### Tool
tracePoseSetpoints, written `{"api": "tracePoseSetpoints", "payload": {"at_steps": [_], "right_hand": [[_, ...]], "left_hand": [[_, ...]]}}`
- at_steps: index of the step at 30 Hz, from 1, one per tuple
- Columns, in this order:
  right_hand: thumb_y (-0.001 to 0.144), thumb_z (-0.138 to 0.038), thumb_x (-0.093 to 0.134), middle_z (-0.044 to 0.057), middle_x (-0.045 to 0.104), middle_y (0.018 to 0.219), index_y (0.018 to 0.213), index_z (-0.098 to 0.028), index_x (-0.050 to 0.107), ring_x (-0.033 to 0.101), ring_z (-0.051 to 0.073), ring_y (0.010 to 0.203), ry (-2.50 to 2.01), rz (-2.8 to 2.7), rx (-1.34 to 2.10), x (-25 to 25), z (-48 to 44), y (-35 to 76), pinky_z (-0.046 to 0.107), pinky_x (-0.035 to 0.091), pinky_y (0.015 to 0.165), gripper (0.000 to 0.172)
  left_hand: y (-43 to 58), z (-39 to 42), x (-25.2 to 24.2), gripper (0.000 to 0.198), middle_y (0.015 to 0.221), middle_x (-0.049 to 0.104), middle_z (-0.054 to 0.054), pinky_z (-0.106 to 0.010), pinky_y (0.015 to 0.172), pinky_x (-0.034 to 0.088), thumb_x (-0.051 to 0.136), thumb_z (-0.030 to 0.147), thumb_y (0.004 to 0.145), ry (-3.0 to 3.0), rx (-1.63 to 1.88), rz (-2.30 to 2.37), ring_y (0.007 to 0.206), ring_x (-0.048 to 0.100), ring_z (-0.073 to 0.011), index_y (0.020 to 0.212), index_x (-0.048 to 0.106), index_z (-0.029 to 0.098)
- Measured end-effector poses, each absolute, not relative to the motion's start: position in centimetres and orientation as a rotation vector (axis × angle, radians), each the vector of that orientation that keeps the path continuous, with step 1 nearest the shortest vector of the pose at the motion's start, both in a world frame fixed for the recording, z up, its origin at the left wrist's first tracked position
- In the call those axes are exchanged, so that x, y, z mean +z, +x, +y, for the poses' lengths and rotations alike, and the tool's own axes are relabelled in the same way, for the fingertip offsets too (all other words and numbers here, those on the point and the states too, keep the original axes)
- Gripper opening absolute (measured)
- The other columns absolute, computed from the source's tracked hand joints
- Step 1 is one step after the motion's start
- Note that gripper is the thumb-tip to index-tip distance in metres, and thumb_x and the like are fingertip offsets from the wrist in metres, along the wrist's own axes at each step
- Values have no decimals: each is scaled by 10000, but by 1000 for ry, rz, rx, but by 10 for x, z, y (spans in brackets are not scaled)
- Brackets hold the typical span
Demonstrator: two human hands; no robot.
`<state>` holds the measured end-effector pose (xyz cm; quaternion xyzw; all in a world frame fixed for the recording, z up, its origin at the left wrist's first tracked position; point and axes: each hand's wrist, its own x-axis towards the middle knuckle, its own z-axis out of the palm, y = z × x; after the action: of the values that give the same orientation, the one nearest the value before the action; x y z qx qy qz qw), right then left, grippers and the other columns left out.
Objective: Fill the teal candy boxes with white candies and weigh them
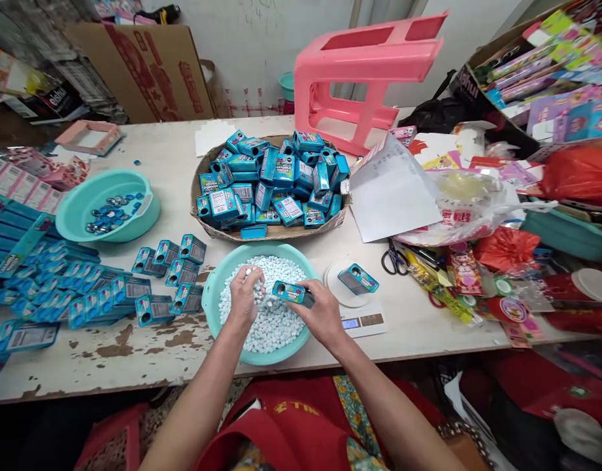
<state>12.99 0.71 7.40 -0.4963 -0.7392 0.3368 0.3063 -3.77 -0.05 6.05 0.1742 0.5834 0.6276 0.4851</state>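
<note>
My left hand [246, 294] is curled around some small pale candies [257, 288] above a turquoise basin [213, 275] filled with the same candies. Right beside it, my right hand [321, 311] grips a blue candy tin [287, 292], whose round top opening faces up, over the basin's right side. A digital scale [367, 324] stands to the right, with another blue tin [358, 279] on its round white plate. Behind the basin, a cut-down cardboard box [217, 230] is heaped with blue tins.
Several blue tins [183, 271] stand left of the basin, with many more [85, 288] grouped farther left. A turquoise bowl [148, 196] holds small round caps. Scissors [395, 258], paper [393, 196] and packaging crowd the right; a pink plastic stool [305, 85] lies behind.
</note>
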Motion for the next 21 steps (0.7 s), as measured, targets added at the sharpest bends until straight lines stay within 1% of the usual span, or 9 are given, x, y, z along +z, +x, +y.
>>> {"api": "tracePoseSetpoints", "payload": {"at_steps": [3, 5, 12, 16, 21], "right_hand": [[718, -211, 707, 36, 677, 912, 940, -224, 620, 625, 225, 892, -1289, -2047, 878, 78, 4, 116, 339, 459, 782, 239], [713, -223, 715, 32, 680, 902, 933, -226, 618, 626, 227, 886, -1280, -2065, 880, 83, 2, 111, 340, 445, 784, 240], [704, -248, 735, 23, 683, 908, 926, -233, 619, 627, 227, 896, -1286, -2021, 918, 94, 3, 112, 341, 431, 797, 250], [694, -249, 740, 19, 685, 897, 914, -233, 626, 630, 224, 886, -1299, -2005, 929, 93, 5, 112, 335, 440, 787, 248], [698, -221, 722, 16, 685, 904, 919, -235, 623, 632, 218, 890, -1282, -1994, 953, 93, 4, 110, 332, 448, 782, 243]], "left_hand": [[-33, 2, 86, 193, 626, 522, 26, -223, 487, 403, 628, 331, 713, 382, 1672, 1228, 508, 510, -101, 704, 506, 182], [-31, 4, 94, 204, 618, 517, 28, -241, 530, 440, 621, 334, 721, 348, 1735, 1183, 539, 542, -113, 684, 489, 183], [-31, 13, 98, 276, 573, 506, 27, -249, 512, 436, 654, 346, 730, 351, 1793, 1284, 506, 539, -114, 599, 475, 181], [-28, 13, 97, 294, 544, 495, 31, -244, 476, 413, 664, 375, 738, 342, 1760, 1294, 468, 519, -112, 607, 481, 186], [-24, 10, 101, 306, 492, 461, 38, -238, 518, 430, 643, 393, 766, 355, 1753, 1307, 484, 542, -119, 609, 489, 180]]}}
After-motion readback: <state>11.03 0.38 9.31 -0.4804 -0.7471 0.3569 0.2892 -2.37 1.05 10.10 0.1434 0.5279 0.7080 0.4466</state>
